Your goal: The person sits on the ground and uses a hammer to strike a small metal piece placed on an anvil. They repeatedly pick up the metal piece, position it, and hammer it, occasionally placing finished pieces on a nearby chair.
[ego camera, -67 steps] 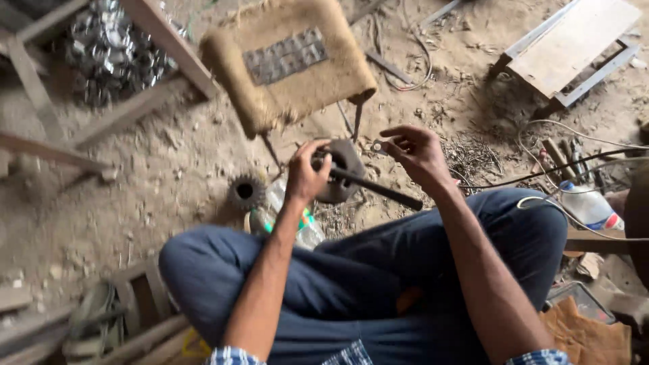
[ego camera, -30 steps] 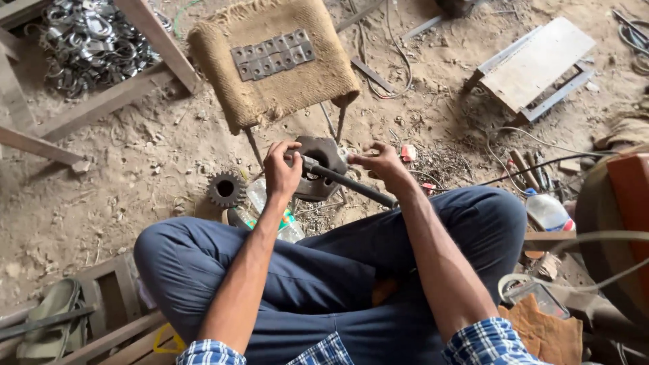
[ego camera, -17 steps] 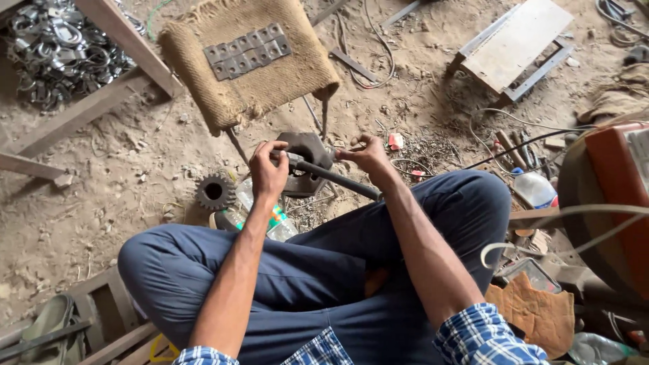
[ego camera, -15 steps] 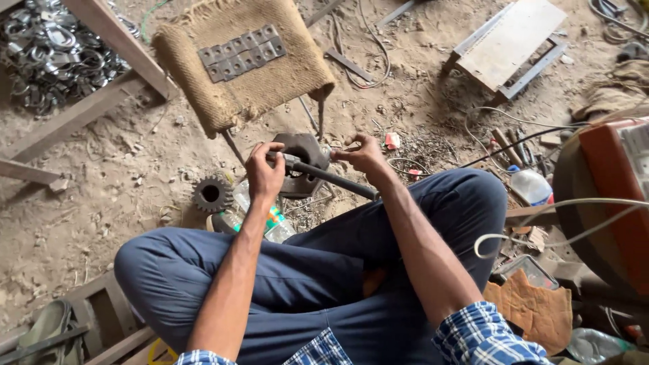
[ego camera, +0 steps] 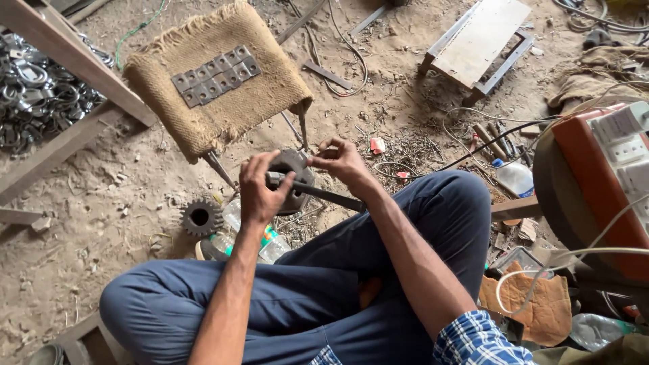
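I sit cross-legged on a dirt floor. My left hand [ego camera: 260,187] is closed around a dark metal rod [ego camera: 324,196] where it passes through a round grey metal hub [ego camera: 295,177]. My right hand [ego camera: 341,162] pinches the hub's upper right edge with its fingertips. The rod slants down to the right, over my right knee. Under my hands lie a plastic bottle [ego camera: 253,236] and a dark toothed gear [ego camera: 201,217] on the ground.
A burlap-covered stool [ego camera: 216,111] with several small metal plates [ego camera: 215,76] stands ahead. A pile of metal rings [ego camera: 34,94] lies at far left, a wooden platform [ego camera: 481,42] at upper right, an orange machine [ego camera: 602,176] and cables at right.
My view has swung so the stool and hub sit further left and lower. Both hands stay on the hub and rod, the right hand's fingers having closed onto the hub's edge.
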### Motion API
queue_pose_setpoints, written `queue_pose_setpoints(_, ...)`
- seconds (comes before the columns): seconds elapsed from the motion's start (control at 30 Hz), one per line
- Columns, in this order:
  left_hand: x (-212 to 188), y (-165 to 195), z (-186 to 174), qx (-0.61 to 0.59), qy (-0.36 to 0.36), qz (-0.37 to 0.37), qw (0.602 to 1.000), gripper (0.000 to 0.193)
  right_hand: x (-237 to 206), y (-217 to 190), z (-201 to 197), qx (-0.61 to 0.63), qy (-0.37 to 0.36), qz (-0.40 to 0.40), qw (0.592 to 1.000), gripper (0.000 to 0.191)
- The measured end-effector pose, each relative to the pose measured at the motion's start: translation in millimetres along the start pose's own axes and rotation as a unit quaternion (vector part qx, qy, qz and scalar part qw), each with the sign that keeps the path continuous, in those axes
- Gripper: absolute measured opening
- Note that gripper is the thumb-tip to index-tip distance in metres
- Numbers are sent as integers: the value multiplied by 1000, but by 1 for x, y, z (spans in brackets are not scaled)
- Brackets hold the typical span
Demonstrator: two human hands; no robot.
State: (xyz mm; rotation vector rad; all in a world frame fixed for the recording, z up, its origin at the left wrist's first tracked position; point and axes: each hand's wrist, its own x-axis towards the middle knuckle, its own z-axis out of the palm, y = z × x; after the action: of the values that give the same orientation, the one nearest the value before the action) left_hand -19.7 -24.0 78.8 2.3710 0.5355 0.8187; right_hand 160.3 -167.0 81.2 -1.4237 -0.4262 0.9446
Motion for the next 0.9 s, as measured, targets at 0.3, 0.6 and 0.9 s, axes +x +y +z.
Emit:
queue_pose_setpoints(0.3, -2, -5, 8, 39, -39, 23, 998, 64, 1, 3, 6, -68, -64, -2, 996, 37)
queue_pose_setpoints(0.6, -2, 12, 5, 24, 55, 61, 996, 43, -9, -6, 5, -220, -90, -17, 971, 51)
queue_pose_setpoints(0.9, -11, -40, 16, 56, 164, -184, 968, 36, -20, -14, 25, -555, -168, -42, 814, 51)
